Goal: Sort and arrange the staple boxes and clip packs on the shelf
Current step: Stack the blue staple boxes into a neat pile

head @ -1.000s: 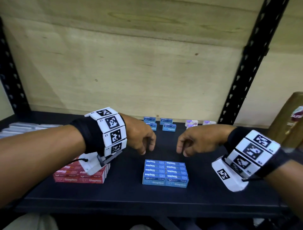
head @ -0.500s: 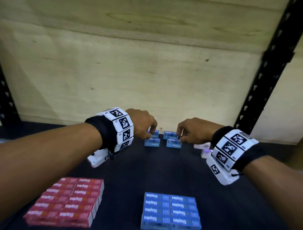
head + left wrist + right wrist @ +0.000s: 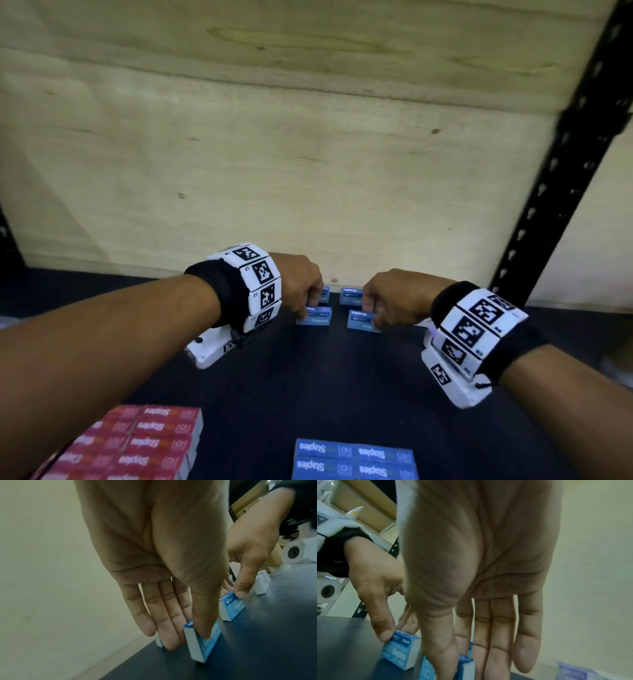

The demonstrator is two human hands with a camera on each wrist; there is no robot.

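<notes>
Several small blue staple boxes stand at the back of the dark shelf [image 3: 342,370]. My left hand [image 3: 310,305] pinches the front left box [image 3: 317,318], thumb on its front face and fingers behind it [image 3: 203,644]. The front right box [image 3: 359,322] is pinched the same way by my right hand [image 3: 371,308], and shows partly under the thumb [image 3: 428,669]. Two more blue boxes [image 3: 351,296] stand just behind, near the wall. A red staple stack [image 3: 144,442] and a blue staple stack [image 3: 352,459] lie at the front.
Small white and purple clip packs [image 3: 262,585] lie to the right of the blue boxes, behind my right wrist. A plywood wall [image 3: 308,171] closes the back of the shelf. A black perforated upright [image 3: 555,178] stands at the right.
Both hands reached from above the front blue stack to the back of the shelf and closed on the two front small blue boxes. The view has followed them forward.
</notes>
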